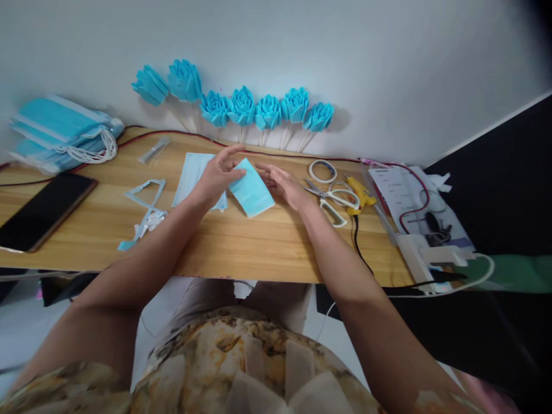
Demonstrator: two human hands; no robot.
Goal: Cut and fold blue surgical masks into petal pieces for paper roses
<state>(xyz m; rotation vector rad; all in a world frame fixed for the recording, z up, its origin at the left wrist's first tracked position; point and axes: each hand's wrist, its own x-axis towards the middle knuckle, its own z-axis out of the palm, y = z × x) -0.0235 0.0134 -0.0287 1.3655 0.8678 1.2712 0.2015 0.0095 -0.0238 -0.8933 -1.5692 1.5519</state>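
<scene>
My left hand [219, 174] pinches the upper left edge of a light-blue piece of folded mask fabric [252, 190], its thumb lying on the front and its index finger stretched out. The piece is tilted above the table. At its right edge is my right hand [282, 185], fingers extended and apart; whether they touch the fabric is hard to tell. Under and beside my left hand lies a flat pale-blue face mask [192, 172]. Scissors with white handles [340, 199] rest to the right of my right hand, below a roll of tape [322, 171].
Blue fabric flowers on sticks [241, 108] lean along the wall. Stacked masks [64, 129] and a phone [45, 210] lie at left, near cut strips [149, 198]. At right are a yellow glue gun [360, 192], papers [397, 187] and a power strip [416, 259].
</scene>
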